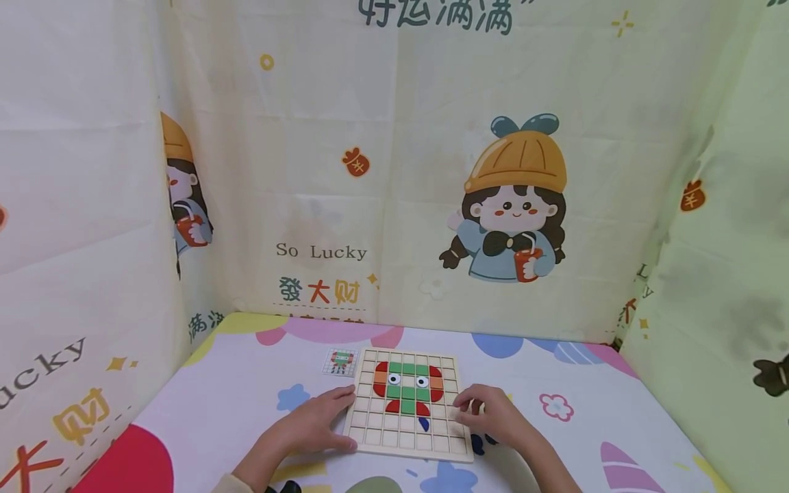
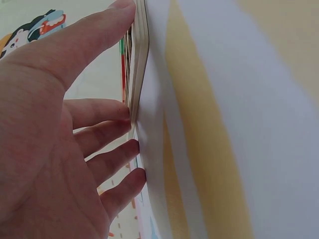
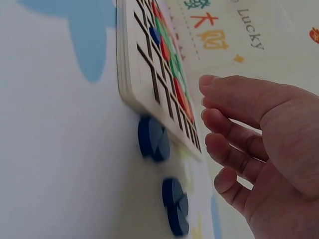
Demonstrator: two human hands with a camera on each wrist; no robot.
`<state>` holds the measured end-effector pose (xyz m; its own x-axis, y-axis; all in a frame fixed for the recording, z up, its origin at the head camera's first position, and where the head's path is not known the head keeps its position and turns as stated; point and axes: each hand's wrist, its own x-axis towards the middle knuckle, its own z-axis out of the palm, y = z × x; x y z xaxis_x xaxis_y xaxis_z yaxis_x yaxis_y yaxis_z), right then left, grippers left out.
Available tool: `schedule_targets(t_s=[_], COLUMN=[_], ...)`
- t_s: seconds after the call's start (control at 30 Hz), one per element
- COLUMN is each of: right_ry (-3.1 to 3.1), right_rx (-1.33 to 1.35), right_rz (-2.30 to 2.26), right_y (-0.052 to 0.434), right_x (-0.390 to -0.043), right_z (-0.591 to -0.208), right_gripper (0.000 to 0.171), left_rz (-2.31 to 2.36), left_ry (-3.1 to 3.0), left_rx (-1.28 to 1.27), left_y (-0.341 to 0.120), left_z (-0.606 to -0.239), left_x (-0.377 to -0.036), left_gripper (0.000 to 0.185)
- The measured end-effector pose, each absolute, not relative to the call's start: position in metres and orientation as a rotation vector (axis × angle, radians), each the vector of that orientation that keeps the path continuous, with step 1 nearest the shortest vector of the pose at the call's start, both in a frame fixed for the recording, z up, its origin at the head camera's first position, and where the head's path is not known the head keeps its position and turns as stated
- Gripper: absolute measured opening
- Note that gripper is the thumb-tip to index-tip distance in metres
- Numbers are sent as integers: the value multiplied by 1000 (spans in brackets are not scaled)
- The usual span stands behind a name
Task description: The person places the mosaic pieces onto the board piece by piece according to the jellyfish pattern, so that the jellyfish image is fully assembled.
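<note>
A wooden grid board [image 1: 403,438] lies flat on the table and carries red, green, orange and blue tiles [image 1: 407,394] set as a figure. My left hand [image 1: 335,419] rests at the board's left edge. In the left wrist view the left hand [image 2: 130,117] has straight fingers [image 2: 107,134] touching the board's side [image 2: 140,59], with the thumb at its corner. My right hand [image 1: 467,409] sits at the board's right edge. The right wrist view shows that hand [image 3: 212,124] with loosely bent fingers just above the board [image 3: 137,74], holding nothing.
A small pattern card [image 1: 340,361] lies beyond the board's far left corner. Two blue round pieces [image 3: 153,139] [image 3: 174,205] lie on the printed tablecloth [image 1: 234,390] beside the board's right edge. Cartoon-printed cloth walls [image 1: 394,171] close in the table on three sides.
</note>
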<state>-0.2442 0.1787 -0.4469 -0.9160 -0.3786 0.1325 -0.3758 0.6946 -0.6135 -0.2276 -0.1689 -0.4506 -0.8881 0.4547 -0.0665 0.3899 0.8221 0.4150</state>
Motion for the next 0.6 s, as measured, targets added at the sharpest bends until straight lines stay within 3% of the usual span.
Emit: schedule_targets(t_s=[0.3,0.6], right_ry=[2906,2894], right_rx=[-508,-587], right_rz=[-1009,-1015], right_y=[209,237], right_x=[-240,-235], right_z=[-449,-455], right_gripper=[16,20], left_rz=[596,593], left_ry=[2837,2834], left_rx=[647,647], left_y=[-168,-168], left_z=[-450,-449], left_x=[-228,-228], left_gripper=[89,88])
